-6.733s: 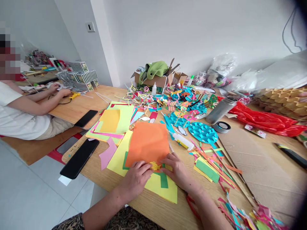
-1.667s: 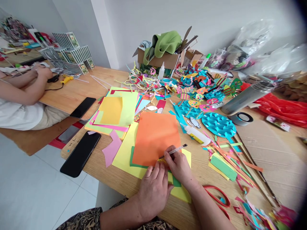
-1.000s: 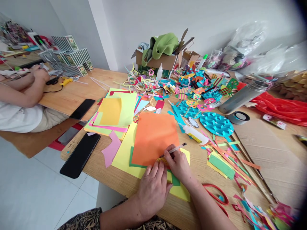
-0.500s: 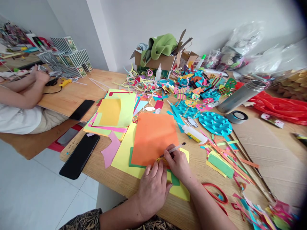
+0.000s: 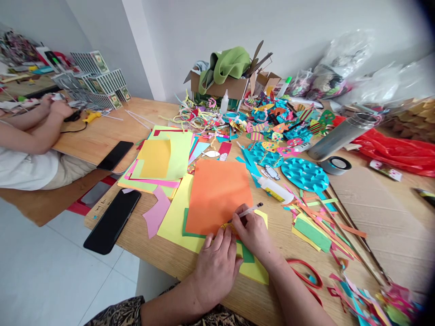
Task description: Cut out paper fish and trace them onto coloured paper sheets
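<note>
One narrow strip of table (image 5: 149,250) runs along the near edge in the head view, before your yellow sheet (image 5: 169,231). Your right hand (image 5: 251,229) pinches a pen (image 5: 253,208), tip leftward, its long axis slanting to the table's far right. Your left hand (image 5: 217,268) lies flat, fingers outstretched, touching a small yellow cutout (image 5: 223,226) at the near edge of the orange sheet (image 5: 218,194).

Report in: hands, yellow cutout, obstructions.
Right hand: holding pen, tip at yellow cutout. Left hand: flat, by lower edge of orange sheet. Left fingers partly hide cutout.
</note>
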Action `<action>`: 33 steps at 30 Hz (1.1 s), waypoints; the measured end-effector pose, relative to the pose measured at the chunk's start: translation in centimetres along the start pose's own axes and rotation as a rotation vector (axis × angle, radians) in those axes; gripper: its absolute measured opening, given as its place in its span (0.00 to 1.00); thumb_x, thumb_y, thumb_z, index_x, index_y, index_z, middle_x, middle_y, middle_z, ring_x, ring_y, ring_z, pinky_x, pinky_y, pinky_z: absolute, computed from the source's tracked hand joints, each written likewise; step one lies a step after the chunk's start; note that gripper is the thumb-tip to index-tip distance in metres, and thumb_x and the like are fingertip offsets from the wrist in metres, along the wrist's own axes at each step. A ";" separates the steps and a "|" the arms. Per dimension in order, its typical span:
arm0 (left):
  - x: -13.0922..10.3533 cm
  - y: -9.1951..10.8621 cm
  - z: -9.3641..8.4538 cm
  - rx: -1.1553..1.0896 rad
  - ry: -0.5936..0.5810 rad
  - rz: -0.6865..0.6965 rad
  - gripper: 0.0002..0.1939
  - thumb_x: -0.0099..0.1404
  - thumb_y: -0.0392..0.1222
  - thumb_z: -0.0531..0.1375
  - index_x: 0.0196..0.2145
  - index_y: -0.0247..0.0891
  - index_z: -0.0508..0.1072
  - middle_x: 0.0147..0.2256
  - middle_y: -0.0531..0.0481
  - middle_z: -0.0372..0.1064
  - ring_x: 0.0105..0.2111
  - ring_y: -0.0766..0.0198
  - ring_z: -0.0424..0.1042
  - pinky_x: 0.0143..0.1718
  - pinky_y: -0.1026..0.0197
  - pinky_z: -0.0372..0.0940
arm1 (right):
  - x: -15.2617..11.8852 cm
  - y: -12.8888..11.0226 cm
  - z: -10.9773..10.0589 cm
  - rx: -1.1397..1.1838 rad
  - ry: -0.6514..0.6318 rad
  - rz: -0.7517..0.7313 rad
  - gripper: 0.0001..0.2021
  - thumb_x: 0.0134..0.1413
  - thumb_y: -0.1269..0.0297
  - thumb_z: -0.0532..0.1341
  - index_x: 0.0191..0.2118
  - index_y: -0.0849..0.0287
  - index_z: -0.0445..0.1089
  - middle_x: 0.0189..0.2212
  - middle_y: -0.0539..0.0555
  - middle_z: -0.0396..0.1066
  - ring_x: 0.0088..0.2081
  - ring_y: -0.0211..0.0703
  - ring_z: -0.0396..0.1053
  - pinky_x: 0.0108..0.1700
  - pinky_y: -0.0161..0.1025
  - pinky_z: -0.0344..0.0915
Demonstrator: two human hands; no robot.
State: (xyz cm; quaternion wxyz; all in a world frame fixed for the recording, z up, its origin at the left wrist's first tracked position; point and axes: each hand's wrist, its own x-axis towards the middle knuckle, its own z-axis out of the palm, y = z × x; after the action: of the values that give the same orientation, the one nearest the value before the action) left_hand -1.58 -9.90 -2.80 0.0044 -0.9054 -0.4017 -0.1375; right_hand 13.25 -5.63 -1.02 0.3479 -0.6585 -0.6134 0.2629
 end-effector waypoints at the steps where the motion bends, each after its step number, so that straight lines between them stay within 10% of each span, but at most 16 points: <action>1: 0.0 0.0 0.0 -0.007 -0.003 -0.004 0.24 0.70 0.50 0.48 0.56 0.33 0.66 0.57 0.42 0.63 0.55 0.53 0.61 0.52 0.50 0.57 | 0.0 0.0 0.0 -0.005 -0.001 -0.003 0.07 0.56 0.65 0.52 0.27 0.56 0.59 0.18 0.46 0.62 0.18 0.36 0.61 0.23 0.32 0.57; 33: -0.1 0.0 0.4 0.003 0.004 -0.016 0.24 0.71 0.49 0.47 0.57 0.32 0.64 0.59 0.42 0.60 0.55 0.52 0.61 0.52 0.47 0.58 | 0.6 0.0 -0.2 0.069 0.001 0.105 0.06 0.51 0.65 0.53 0.25 0.55 0.57 0.14 0.44 0.59 0.16 0.36 0.59 0.20 0.32 0.54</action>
State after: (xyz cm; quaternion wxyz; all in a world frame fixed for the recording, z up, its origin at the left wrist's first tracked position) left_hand -1.53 -9.90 -3.25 0.0057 -0.9019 -0.4090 -0.1389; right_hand 13.42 -5.06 -0.84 0.3564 -0.6774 -0.5685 0.3015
